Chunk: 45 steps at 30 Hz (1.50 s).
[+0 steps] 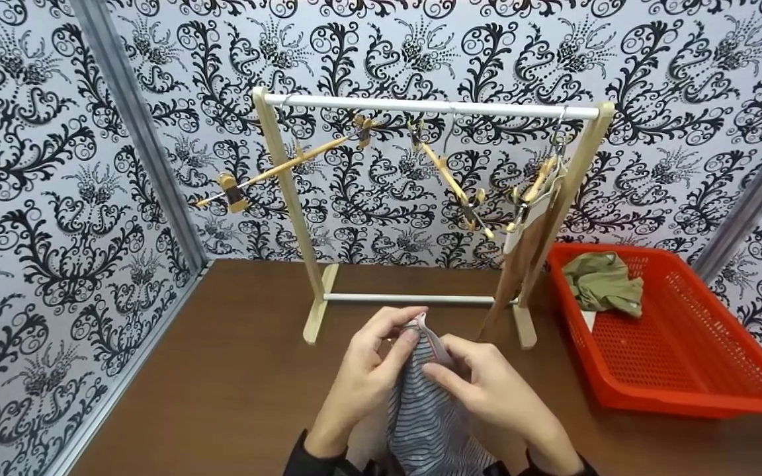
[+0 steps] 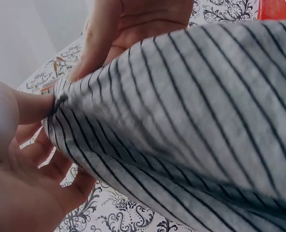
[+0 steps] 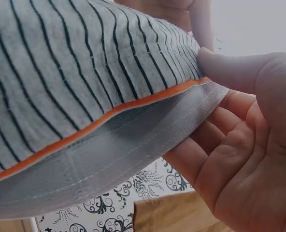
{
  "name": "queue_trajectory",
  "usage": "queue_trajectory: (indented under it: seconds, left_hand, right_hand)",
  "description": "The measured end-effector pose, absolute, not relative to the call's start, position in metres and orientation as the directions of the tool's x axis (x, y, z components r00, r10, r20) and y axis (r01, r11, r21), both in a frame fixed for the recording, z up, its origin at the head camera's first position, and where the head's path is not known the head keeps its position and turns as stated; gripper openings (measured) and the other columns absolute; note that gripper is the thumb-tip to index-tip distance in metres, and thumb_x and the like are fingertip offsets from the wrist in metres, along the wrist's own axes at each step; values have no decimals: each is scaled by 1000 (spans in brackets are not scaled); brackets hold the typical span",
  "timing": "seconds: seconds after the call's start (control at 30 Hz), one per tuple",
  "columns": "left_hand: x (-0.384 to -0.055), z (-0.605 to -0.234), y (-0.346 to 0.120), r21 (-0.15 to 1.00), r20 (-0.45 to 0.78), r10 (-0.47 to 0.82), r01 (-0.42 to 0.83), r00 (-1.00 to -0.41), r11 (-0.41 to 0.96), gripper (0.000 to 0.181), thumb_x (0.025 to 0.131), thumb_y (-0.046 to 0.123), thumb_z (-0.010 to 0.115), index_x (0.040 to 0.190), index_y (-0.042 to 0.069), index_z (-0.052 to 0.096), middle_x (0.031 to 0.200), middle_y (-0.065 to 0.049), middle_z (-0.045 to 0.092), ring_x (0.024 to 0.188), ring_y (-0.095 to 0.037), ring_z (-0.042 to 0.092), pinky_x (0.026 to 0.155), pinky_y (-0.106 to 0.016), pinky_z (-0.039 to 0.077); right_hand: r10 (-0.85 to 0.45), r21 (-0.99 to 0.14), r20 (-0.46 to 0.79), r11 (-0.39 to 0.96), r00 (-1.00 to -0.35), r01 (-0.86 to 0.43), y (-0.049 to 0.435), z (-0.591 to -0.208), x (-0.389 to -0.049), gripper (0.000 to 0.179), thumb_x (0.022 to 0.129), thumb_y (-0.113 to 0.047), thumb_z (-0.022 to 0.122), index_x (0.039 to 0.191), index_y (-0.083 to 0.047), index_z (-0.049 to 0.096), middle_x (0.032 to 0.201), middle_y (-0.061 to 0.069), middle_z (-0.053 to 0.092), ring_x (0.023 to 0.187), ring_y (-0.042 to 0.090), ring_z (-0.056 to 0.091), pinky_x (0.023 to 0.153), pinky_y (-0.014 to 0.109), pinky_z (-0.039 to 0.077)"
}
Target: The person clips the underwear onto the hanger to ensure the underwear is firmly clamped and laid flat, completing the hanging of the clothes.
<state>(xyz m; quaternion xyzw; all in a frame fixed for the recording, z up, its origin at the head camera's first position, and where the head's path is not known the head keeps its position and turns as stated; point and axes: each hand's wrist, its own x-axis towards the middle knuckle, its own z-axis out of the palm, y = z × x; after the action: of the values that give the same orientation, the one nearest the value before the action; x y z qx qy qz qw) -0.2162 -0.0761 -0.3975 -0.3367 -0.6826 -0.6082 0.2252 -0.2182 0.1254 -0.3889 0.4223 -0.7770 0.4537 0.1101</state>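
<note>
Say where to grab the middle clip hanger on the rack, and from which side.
Pinch the middle of its wooden bar, beneath the metal hook, from the front left. Clips sit near both ends, so a mid-bar hold should balance best and leave them free. The bar's near end slants toward the right-hand hanger, crowding that side, so left looks clearer.

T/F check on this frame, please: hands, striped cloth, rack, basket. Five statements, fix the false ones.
1. The left hand and right hand both hold the striped cloth. True.
2. A green cloth lies in the red basket. True.
3. The basket stands left of the rack. False: in the head view, it is right of the rack.
4. All hangers are bare. False: a brown garment hangs from the rightmost hanger.
5. The striped cloth has orange trim. True.
</note>
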Motion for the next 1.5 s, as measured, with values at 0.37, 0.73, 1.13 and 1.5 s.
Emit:
queue_trajectory:
  seconds: [0.37,0.73,1.13,1.5]
  left_hand:
    - [-203,-382,-82,625,780,-28,774,-626,103,31,99,1,61,129,8,66,118,-2,66,97,-21,63,85,-33,54]
    - [-199,-373,-100,582,809,-198,801,-553,139,33,97,-6,60,128,4,66,112,-7,66,94,-24,62,84,-33,55]
    - [-198,-367,-133,665,701,-422,741,-575,95,30,99,-5,59,128,-4,63,106,-17,67,86,-24,65,78,-30,57]
    - [-203,-370,-153,721,641,-481,685,-599,108,32,99,-3,60,130,-4,62,111,-16,67,93,-23,62,84,-27,54]
  right_hand:
    - [-663,-702,362,269,-656,-659,115,-402,-222,20,94,-25,75,110,-14,70,99,-6,73,86,9,68,75,29,57]
    - [-669,-651,341,339,-661,-679,116,-419,-238,15,90,-14,76,103,-17,71,96,-7,71,85,7,63,77,30,55]
    - [-624,-627,347,400,-700,-669,141,-409,-245,17,88,-6,73,96,-20,69,78,-13,60,70,4,55,61,24,47]
    - [-496,-762,329,364,-804,-536,173,-393,-247,19,91,-21,78,108,-15,72,89,-3,70,73,14,65,65,30,56]
